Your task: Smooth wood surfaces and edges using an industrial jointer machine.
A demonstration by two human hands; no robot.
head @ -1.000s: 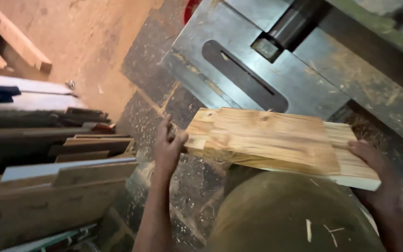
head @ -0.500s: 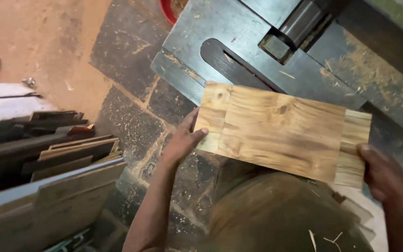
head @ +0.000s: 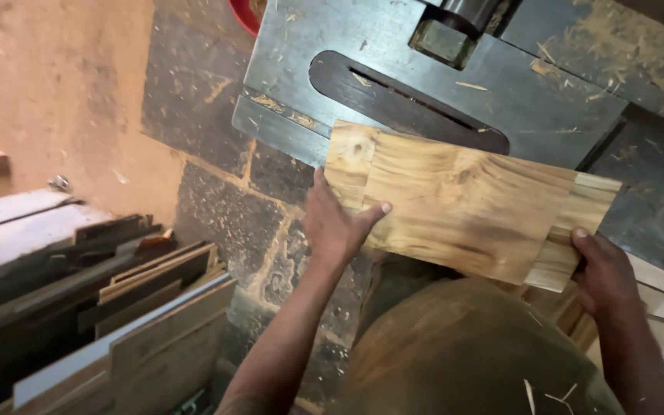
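A: Nearest the camera?

B: Lap in brownish cloth (head: 463, 353) at 6 o'clock, with a few pale wood slivers on it. Both forearms rise from the bottom edge.

A: Hands?

B: Left hand (head: 336, 223) clamped on the near-left end of a wooden board (head: 463, 204): thumb lying on the top face, the other digits hidden along the end and underside. Right hand (head: 605, 269) at 4 o'clock closed on the board's near-right corner, thumb tip on top, the rest underneath. The hands are well apart, one at each end.

A: Where is the board?

B: Held between the two hands, roughly flat, long axis running 10 to 4 o'clock. Its far edge overlaps the near edge of the saw table (head: 439, 84); whether it rests there I cannot tell. Golden-brown grain, a knot near the left end, paler strips at the right end.

A: Farther out?

B: A dark slot (head: 409, 100) in the grey metal saw table just beyond the board, sawdust scattered on the plate. At 8 o'clock, a stack of planks (head: 117, 307) on edge. Dusty stone floor (head: 217, 207) between them. A red rim (head: 251, 15) at 12 o'clock, mostly cut off.
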